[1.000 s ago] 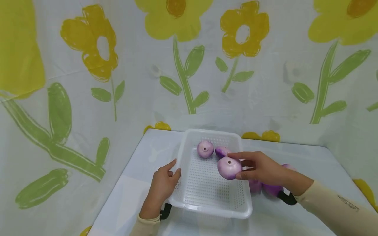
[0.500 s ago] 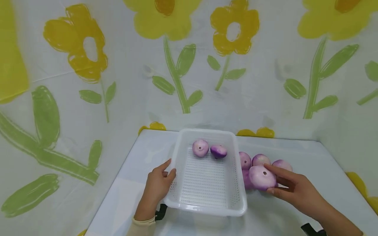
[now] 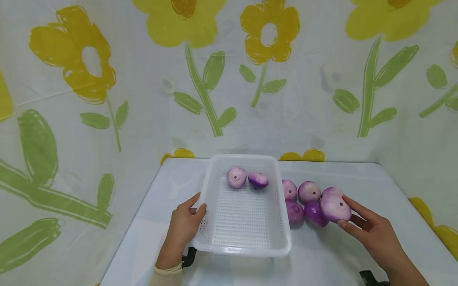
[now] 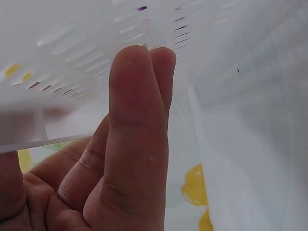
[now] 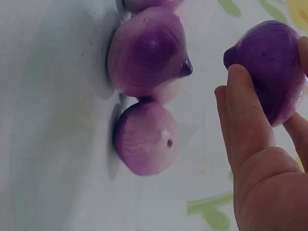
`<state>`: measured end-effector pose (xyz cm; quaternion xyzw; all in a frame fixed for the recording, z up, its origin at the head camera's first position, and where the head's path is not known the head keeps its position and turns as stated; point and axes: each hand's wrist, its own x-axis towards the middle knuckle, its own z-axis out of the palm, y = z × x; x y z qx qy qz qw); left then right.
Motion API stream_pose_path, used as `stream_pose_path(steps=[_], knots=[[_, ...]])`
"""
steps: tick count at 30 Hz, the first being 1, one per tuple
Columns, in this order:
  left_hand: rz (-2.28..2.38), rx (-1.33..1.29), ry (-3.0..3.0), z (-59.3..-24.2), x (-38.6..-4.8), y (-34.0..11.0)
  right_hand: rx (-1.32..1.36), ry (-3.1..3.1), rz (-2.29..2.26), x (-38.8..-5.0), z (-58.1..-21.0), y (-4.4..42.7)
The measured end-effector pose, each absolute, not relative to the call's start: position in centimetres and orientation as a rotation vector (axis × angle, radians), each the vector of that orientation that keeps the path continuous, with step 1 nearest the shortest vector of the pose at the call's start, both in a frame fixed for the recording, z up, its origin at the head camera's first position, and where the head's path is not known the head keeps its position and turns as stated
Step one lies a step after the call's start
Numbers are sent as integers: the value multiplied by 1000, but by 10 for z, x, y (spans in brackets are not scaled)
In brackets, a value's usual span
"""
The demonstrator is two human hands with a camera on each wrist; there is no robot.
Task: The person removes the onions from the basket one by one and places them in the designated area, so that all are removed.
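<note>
My right hand [image 3: 375, 234] pinches a purple onion [image 3: 334, 207] between fingers and thumb. In the right wrist view the held onion [image 5: 269, 67] hangs apart from the onions on the table, its pointed end toward the fingers. At its left in the head view, a group of purple onions [image 3: 315, 213] sits against the basket's right side; the held one partly hides another behind it. My left hand [image 3: 181, 226] grips the left side of a white perforated basket [image 3: 243, 251], several fingers [image 4: 137, 106] reaching beneath its rim. Two onions [image 3: 236, 177] lie at the basket's far end.
A white table [image 3: 322, 262] carries the basket and the loose onions. Behind and on both sides hangs a white sheet [image 3: 150, 119] printed with yellow flowers. A dark strap end [image 3: 368, 277] shows by the right wrist.
The right hand has carried its onion from above the basket rightward to the loose onions on the table. My left hand stays at the basket's side; the head view has turned slightly right.
</note>
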<state>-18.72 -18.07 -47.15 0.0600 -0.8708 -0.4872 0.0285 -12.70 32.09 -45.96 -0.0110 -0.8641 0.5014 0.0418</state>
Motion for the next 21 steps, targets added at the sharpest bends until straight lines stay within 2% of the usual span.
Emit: stream_pose_path(steps=[4,13,21], knots=[[-1508,181,-2700,-472,-187,-181,-148,-2604,1577,-124,-467,326],[-1492,174,-2707,-470,-186,-184,-116,-2389,1754,-122,-478,341],[-1515,194,-2710,-471,-187,-180,-144,-2554,1547,-129,-496,355]])
